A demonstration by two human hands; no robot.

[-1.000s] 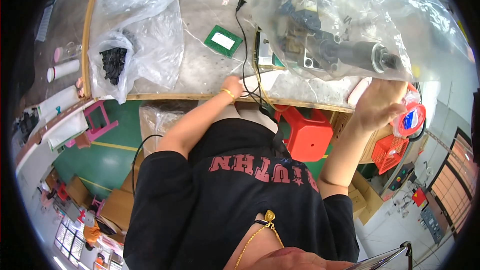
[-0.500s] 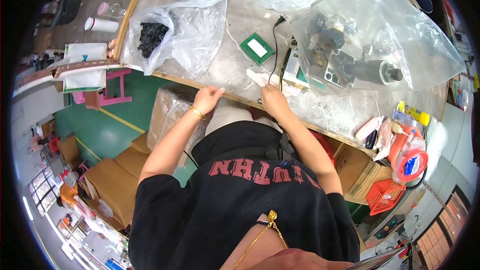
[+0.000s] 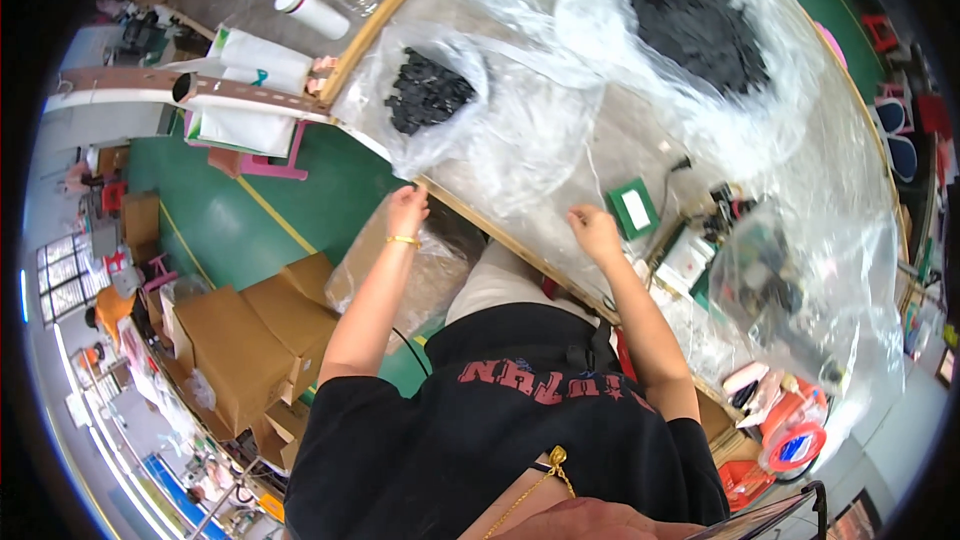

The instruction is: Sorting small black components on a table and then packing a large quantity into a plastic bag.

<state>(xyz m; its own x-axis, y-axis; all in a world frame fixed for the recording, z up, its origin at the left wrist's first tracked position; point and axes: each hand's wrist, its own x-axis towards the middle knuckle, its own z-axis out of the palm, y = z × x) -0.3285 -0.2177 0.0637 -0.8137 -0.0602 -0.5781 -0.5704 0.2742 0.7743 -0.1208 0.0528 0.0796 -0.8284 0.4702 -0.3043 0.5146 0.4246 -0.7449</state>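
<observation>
Fabric of a black shirt with red lettering filled the nearest part of the view, and both bare forearms rose from it toward the wooden edge of the workbench. The left hand, a gold bangle at its wrist, sat at that edge with fingers curled onto the clear plastic sheet hanging over it. The right hand lay just past the edge, on the bench, fingers bent and pinching the same sheet; how firmly either hand gripped could not be told. Beside the right hand, further along the bench, stood a small green box with a white label, and beyond it a bag of mixed parts. Just past the left hand, a clear bag held a heap of small black pieces. Farthest across the bench, a larger black heap lay under plastic. Below the bench edge, cardboard boxes stood on the green floor.
</observation>
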